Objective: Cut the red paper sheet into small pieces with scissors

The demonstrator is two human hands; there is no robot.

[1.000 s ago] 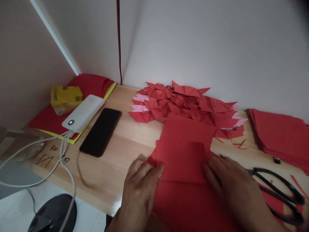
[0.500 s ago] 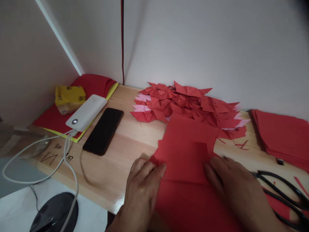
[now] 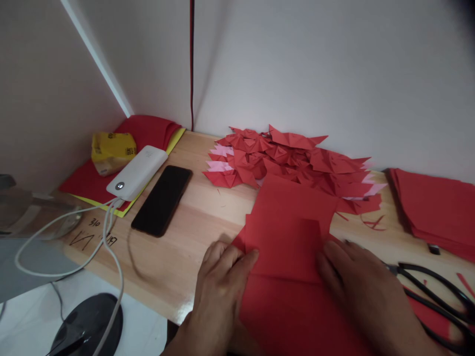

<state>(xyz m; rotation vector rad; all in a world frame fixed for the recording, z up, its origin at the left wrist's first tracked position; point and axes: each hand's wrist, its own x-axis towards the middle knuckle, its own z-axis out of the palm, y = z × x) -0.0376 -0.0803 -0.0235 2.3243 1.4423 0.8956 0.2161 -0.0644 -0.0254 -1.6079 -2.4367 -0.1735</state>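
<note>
A folded piece of red paper point(image 3: 282, 249) lies in front of me, over more red paper that reaches toward the bottom edge of the view. My left hand point(image 3: 222, 282) is closed on its left edge, the thumb on top and the fingers curled around a pointed flap. On the opposite edge, my right hand point(image 3: 361, 284) presses with bent fingers, gripping the paper; its fingertips are partly hidden and a little blurred. Just beyond the sheet sits a heap of folded red paper shapes point(image 3: 282, 153), some with pink points. Black-handled scissors point(image 3: 430, 279) rest beside my right hand.
A stack of red paper point(image 3: 438, 205) is at the right. Leftward lie a black phone point(image 3: 162, 200), a white power bank point(image 3: 137, 173) with cables, and a yellow packet point(image 3: 113, 151) on red and yellow sheets. A wall stands behind the wooden table point(image 3: 166, 267).
The camera view has shifted slightly, so the things at the left sit a little further right. Both hands keep the same hold on the red paper, with hardly any movement.
</note>
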